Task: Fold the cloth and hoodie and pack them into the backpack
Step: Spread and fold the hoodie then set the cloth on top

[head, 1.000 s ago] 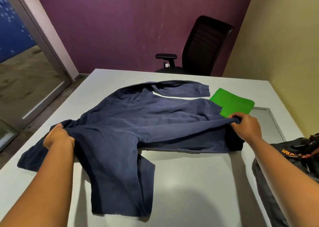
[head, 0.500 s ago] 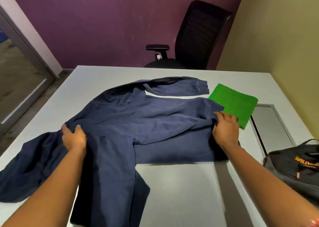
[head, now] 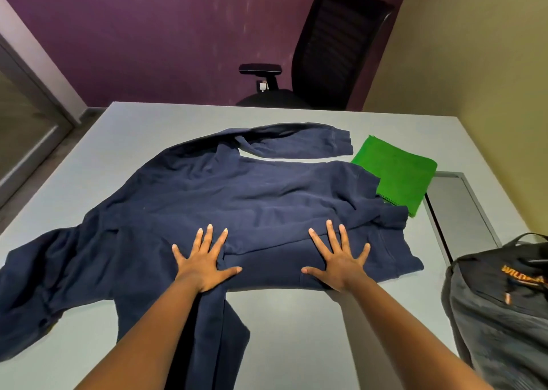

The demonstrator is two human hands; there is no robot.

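Backpack (head: 501, 309) cut off right of splayed flat right hand (head: 338, 263); left hand (head: 204, 263) flat too, pressing hoodie (head: 237, 205); grey table (head: 296, 330), purple wall (head: 163, 33).

Both forearms are bare, with no sleeves, rings or watch.

backpack (head: 498, 315), orange lettering, partly legible "WILD"

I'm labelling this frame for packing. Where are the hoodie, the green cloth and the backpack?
hoodie (head: 252, 194): head view, middle of its spread body.
green cloth (head: 397, 173): head view, centre of its folded top face.
backpack (head: 498, 315): head view, its grey front panel.
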